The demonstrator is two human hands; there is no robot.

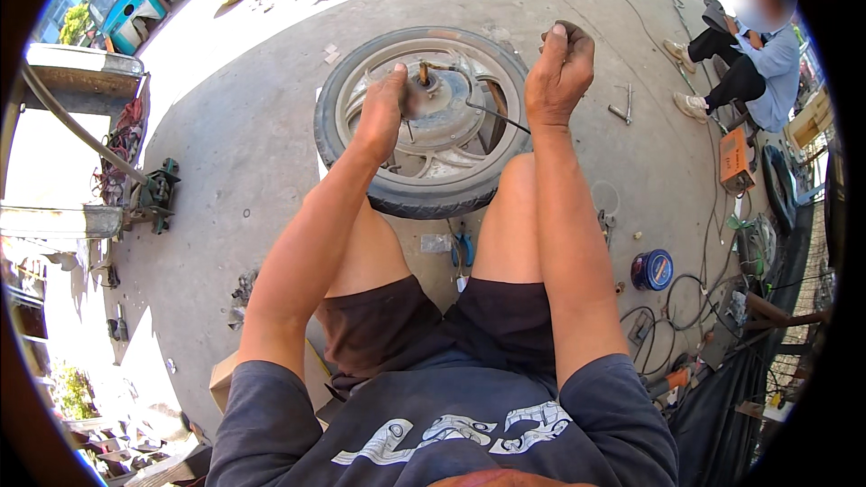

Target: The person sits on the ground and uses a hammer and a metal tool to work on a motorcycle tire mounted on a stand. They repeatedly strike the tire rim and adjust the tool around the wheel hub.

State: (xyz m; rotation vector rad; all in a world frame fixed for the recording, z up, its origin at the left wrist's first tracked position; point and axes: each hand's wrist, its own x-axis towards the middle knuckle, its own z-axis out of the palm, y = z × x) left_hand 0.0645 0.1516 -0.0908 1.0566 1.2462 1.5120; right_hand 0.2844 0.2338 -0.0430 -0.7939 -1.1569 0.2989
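Note:
A spoked wheel (433,207) with a black tyre lies flat on the ground in front of my knees. Its round metal hub (446,122) faces up, with a brownish axle end (424,73) standing out of it. My left hand (382,115) is over the left side of the hub, thumb up; its fingers are partly hidden and smeared by motion. Raised above the wheel's right edge, my right hand (561,77) has its fingers curled and thumb pressed in; what they hold, if anything, is hidden. A thin black rod or cable (498,117) runs from the hub over the rim.
Blue-handled pliers (463,250) lie between my legs. A T-shaped tool (622,106) is on the concrete at right, with a dark blue round tin (651,270) and an orange box (736,160) nearer the cables. Another person (762,72) sits at far right. A bench vise (155,194) stands left.

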